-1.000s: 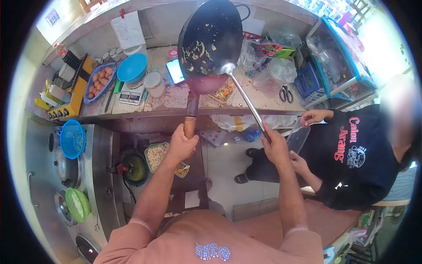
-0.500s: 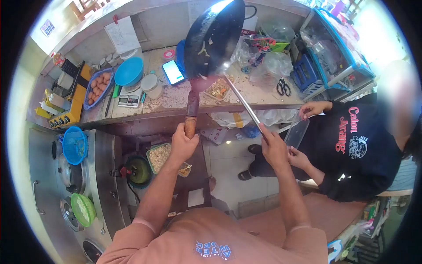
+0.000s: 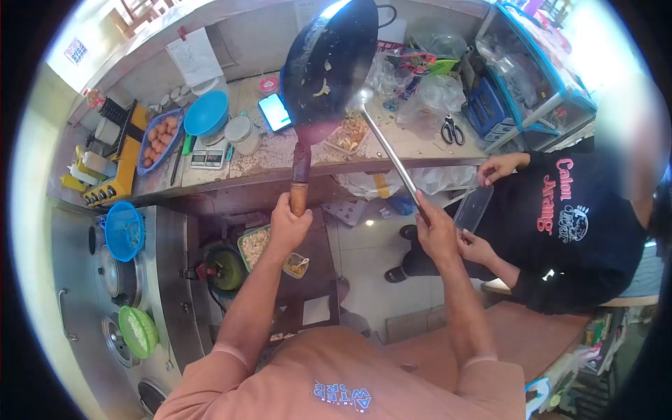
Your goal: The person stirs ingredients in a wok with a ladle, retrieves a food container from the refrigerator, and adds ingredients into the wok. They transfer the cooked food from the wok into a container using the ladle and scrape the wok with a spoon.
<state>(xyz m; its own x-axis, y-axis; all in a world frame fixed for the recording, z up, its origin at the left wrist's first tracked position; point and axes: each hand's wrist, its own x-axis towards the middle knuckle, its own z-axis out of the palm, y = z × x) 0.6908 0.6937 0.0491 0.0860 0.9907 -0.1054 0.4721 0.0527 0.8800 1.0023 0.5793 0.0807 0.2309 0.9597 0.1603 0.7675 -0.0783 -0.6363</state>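
My left hand (image 3: 290,225) is closed around the wooden handle of a black wok (image 3: 332,66). The wok is tilted over the counter, with a few food scraps clinging inside. In my right hand (image 3: 437,227) is a long-handled metal cooking utensil (image 3: 392,152); its blurred head is at the wok's right edge. Below that edge, a clear container (image 3: 348,135) of mixed food sits on the counter, partly hidden by the wok. At the right, a co-worker's two hands hold a clear plastic lid (image 3: 474,208).
Along the counter are a lit phone (image 3: 274,113), a digital scale (image 3: 208,159), a blue bowl (image 3: 206,113), a basket of eggs (image 3: 159,142) and scissors (image 3: 452,130). The co-worker (image 3: 560,224) stands close at my right. A steel stove (image 3: 129,280) is at the left.
The wok has shifted slightly left and the scraps in it have moved. More of the food container shows now. Both hands keep their grips.
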